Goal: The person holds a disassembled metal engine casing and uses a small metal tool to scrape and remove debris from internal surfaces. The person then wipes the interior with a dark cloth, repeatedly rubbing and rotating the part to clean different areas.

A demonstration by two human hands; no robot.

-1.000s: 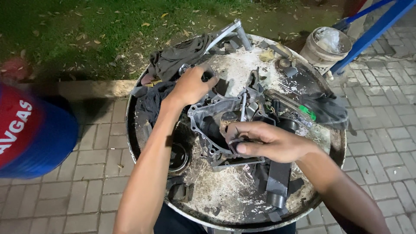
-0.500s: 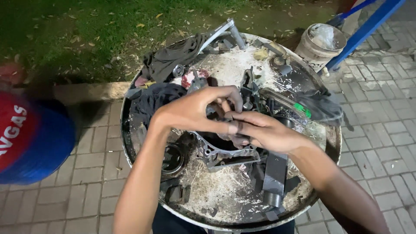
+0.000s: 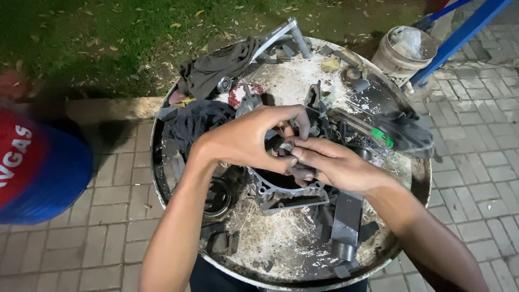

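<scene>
A grey metal engine cover (image 3: 286, 196) lies on a round, dirty drum top (image 3: 416, 178). Above it my left hand (image 3: 248, 139) and my right hand (image 3: 332, 165) meet, fingers closed together on a small dark part (image 3: 286, 146) between them. The part is mostly hidden by the fingers. Both hands hover over the cover's upper edge.
Dark rags (image 3: 216, 67) and a metal tube (image 3: 297, 35) lie at the drum's back. A black bar (image 3: 346, 221) and a round ring (image 3: 216, 197) sit near the front. A red and blue cylinder (image 3: 38, 173) stands left, a grey bucket (image 3: 405, 51) and blue pole (image 3: 459, 35) right.
My left hand came back from the drum's far left side to join my right hand over the engine cover. The view has shifted slightly.
</scene>
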